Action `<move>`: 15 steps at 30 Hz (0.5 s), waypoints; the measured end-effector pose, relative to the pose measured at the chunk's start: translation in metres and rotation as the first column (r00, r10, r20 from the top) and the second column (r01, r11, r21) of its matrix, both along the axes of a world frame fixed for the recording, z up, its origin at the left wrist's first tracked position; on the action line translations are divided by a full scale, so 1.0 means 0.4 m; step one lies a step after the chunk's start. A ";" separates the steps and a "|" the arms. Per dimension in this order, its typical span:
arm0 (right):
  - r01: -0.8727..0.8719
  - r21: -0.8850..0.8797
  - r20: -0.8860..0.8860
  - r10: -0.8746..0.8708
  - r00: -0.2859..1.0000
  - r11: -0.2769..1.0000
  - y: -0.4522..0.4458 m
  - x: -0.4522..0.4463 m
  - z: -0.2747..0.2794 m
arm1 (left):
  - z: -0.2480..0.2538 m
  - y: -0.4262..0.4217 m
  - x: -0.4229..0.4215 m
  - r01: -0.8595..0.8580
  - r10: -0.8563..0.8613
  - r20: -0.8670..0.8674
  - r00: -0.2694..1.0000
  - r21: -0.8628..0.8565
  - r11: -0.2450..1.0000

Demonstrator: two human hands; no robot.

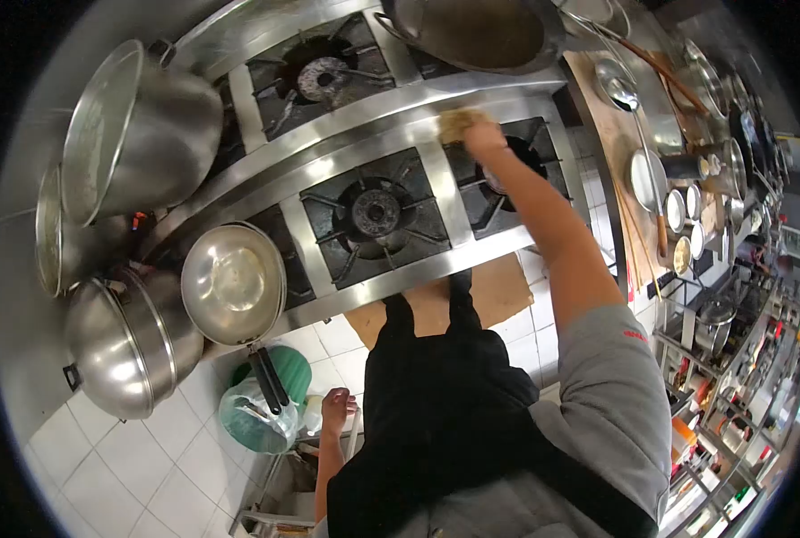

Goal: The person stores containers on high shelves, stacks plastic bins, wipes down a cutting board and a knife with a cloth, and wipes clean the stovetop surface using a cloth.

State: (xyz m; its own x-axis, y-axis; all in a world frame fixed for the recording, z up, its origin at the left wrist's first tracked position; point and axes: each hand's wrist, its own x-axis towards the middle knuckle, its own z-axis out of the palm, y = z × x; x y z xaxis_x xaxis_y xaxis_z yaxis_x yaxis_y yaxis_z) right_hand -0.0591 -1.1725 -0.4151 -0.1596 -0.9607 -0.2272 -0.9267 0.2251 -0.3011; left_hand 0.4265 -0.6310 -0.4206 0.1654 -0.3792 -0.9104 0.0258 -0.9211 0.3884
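Note:
My right hand (485, 140) is closed on a yellowish-brown cloth (458, 124), slightly blurred, pressed on the steel strip between the front and back burners. Below that hand lies the right front burner (496, 179), partly hidden by my forearm. The middle front burner (376, 212) with its black grate sits to the left. My left hand (335, 411) hangs low beside my apron, fingers loosely bent and apart, with nothing visible in it. Nearest to it is a green bin (288, 363) with a clear plastic liner.
Two stacked pans (234, 282) rest at the stove's left end, handles jutting over the front edge. A large pot (162, 134) and a domed steel pot (117, 345) stand farther left. A wide wok (471, 36) sits on a back burner. Ladles (617, 85) and bowls line the right-hand counter.

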 end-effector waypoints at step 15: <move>-0.515 -0.346 0.342 0.616 0.709 0.785 0.084 0.523 -0.102 | -0.030 -0.024 0.022 -0.028 0.028 0.019 0.999 0.028 0.999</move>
State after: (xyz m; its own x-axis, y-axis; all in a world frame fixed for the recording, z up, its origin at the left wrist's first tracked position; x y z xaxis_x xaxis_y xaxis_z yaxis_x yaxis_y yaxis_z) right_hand 0.1502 -1.1387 -0.4558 0.4908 -0.8677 0.0788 -0.6283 -0.4151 -0.6580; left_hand 0.4351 -0.6407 -0.4326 0.1923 -0.3486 -0.9173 0.0448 -0.9307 0.3630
